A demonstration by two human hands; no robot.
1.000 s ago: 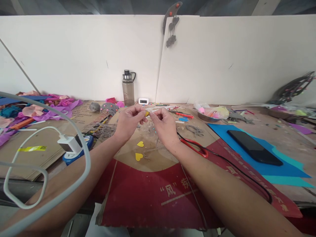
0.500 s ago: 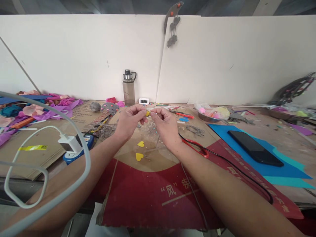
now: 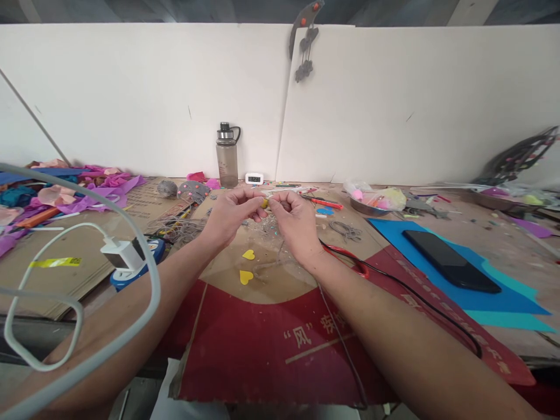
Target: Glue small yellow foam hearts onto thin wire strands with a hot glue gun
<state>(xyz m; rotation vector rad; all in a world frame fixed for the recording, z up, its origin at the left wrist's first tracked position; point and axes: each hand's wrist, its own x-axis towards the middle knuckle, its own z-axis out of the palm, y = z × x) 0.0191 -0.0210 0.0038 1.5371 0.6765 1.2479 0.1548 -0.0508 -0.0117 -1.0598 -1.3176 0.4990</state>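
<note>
Yellow piece [image 3: 265,203]: near the centre of the frame, raised between our two hands above the red-and-tan cardboard [image 3: 245,350]; mostly covered, so we cannot make out its shape.
Left hand [image 3: 227,217]: fingers drawn tight together, pinching the piece from its left side.
Right hand [image 3: 298,227]: fingers and thumb likewise pressed together on its right side, with no gap that we can see.
Upper heart [image 3: 249,254] and lower heart [image 3: 245,277]: yellow, lying flat and apart, below our hands at centre.
Slip risk: so small a piece could, we judge, drop if either pinch slackened, and be lost among the scraps [image 3: 268,228] beneath.
Crease risk: uneven pressure from the two sides might bend or tear it, if it is as thin as the hearts look.
Snag risk: the black cable [image 3: 411,287] runs close by our right wrist; a careless sweep could drag it and jostle the red handle [image 3: 361,269].
Cardboard print: at lower centre we read “风” in quotation marks, then apparently 疾, the rest hidden by our forearm; characters at lower right are too slanted to read.
Clock [image 3: 254,179]: upper centre, digits too small to trust.
Bottle [image 3: 227,163]: upper centre, faint reddish print, illegible.
Phone [image 3: 450,261]: right of the frame, screen dark, no brand showing.
</note>
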